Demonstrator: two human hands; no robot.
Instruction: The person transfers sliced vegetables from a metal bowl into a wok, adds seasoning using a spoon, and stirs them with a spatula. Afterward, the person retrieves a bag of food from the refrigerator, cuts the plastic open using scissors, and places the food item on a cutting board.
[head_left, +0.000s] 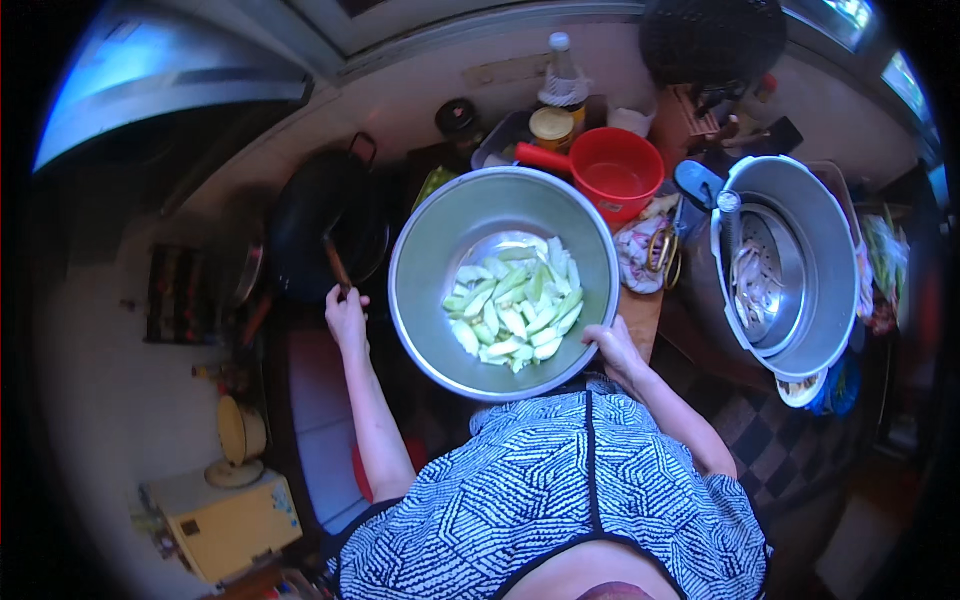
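Note:
My right hand grips the rim of a large metal basin, which I hold in front of my body. Pale green vegetable pieces lie in the bottom of the basin. To the left, my left hand is closed on the wooden handle of a cooking utensil. The head of that utensil reaches into a dark wok and is hard to make out in the shade.
A red plastic dipper stands behind the basin, near scissors with yellow handles. On the right is a deep metal pot with a perforated insert inside. A knife block and a bottle stand along the wall.

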